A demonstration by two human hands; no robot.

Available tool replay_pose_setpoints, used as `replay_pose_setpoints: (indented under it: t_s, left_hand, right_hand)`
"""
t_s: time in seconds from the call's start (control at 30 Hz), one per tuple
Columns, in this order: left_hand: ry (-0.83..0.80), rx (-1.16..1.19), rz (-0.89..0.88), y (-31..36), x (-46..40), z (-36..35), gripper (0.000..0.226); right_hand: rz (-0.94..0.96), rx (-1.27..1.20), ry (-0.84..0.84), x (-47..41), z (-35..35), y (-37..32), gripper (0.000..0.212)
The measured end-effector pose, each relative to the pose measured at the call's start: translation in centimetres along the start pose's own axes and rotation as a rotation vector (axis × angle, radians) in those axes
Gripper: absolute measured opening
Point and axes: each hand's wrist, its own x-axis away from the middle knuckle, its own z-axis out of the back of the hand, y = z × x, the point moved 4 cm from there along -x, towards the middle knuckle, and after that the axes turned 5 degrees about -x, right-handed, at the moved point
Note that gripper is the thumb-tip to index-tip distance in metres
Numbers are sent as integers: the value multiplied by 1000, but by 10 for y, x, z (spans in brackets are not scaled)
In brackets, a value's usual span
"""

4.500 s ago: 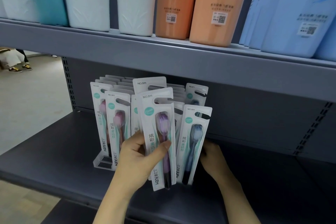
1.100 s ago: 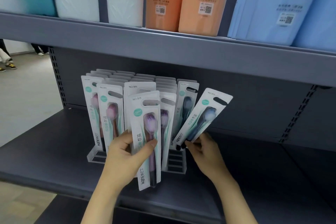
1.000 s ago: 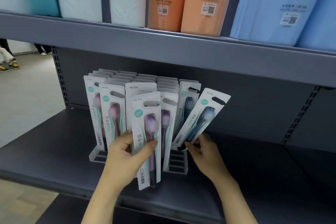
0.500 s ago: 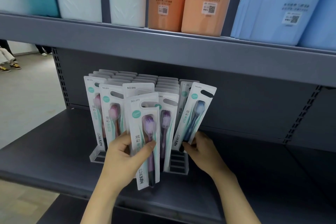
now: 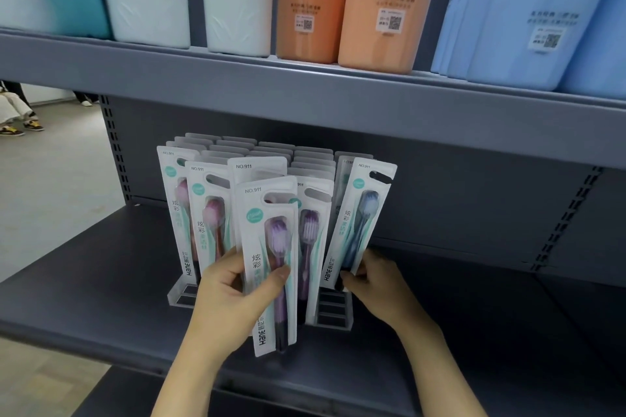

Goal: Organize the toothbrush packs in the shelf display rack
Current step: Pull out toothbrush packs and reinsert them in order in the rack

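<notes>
purple pack (image 5: 267, 261) – left hand (image 5: 233, 298) | blue pack (image 5: 359, 220) – tilted, right hand (image 5: 376, 284)

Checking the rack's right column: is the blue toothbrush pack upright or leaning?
Leaning. The blue toothbrush pack tilts, top to the right, while the right hand pinches its bottom corner above the rack; neighbouring packs stand straighter.

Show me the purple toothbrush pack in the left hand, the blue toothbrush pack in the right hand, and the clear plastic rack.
Purple toothbrush pack (image 5: 267, 247), head view, card front.
Blue toothbrush pack (image 5: 362, 213), head view, blister middle.
Clear plastic rack (image 5: 333, 316), head view, front right slots.
</notes>
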Motion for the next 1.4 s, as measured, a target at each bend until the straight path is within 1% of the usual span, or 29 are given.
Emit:
replay_pose_setpoints:
  t_s: [0.07, 0.17, 0.27, 0.4, 0.6, 0.67, 0.73, 0.77, 0.8, 0.87, 0.9, 0.93, 0.97, 1.07, 1.13, 1.23, 1.27, 1.33, 1.4]
  left_hand:
    - [-2, -3, 4, 0, 0, 0, 12]
    - [6, -17, 9, 0, 1, 2, 10]
    - [13, -33, 16, -1, 1, 2, 4]
    - [-9, -17, 3, 3, 1, 1, 10]
    - [-4, -13, -2, 4, -2, 5, 11]
    - [-23, -4, -4, 5, -2, 7, 12]
    - [-57, 3, 3, 5, -2, 9, 16]
    - [-73, 0, 4, 4, -2, 11, 19]
    - [-90, -4, 2, 4, -2, 14, 22]
    - [-118, -1, 3, 3, -2, 18, 26]
    - [-129, 14, 8, 3, -2, 19, 25]
    - [-137, 36, 13, 3, -2, 20, 22]
    - [-140, 56, 13, 4, -2, 21, 19]
    - [-158, 134, 0, 8, -1, 23, 15]
    - [-202, 269, 21, 9, 0, 22, 18]
    - [-261, 575, 120, 10, 2, 23, 21]
    - [-283, 645, 139, 11, 2, 23, 27]
    - [-322, 756, 184, 11, 3, 26, 44]
    - [-315, 863, 215, 11, 2, 31, 49]
  right_hand:
    - [-16, 20, -14, 0, -5, 5, 9]
    - [-45, 47, 0, -2, -10, 10, 16]
    - [-75, 112, 23, -4, -12, 13, 18]
    - [-104, 176, 68, -3, -14, 14, 21]
    - [-53, 112, 78, 1, -13, 10, 17]
    - [-60, 64, 105, 2, -13, 6, 18]
    - [-101, -32, 186, 7, -6, 1, 26]
    - [-132, -94, 262, 11, -1, -3, 30]
    - [-161, -156, 367, 16, 7, -8, 30]
    - [-171, -242, 598, 29, 22, -23, 22]
    - [-147, -264, 658, 34, 27, -32, 22]
    - [-115, -291, 652, 38, 29, -43, 24]
    - [-80, -330, 595, 40, 27, -54, 26]
    - [15, -514, 334, 47, 8, -92, 23]
    - [43, -591, 205, 53, -9, -112, 22]
    - [72, -570, 105, 60, -31, -129, 24]
    - [76, -561, 84, 62, -35, -132, 22]
    - [80, -511, 39, 64, -41, -138, 22]
    - [91, -460, -3, 67, -46, -144, 25]
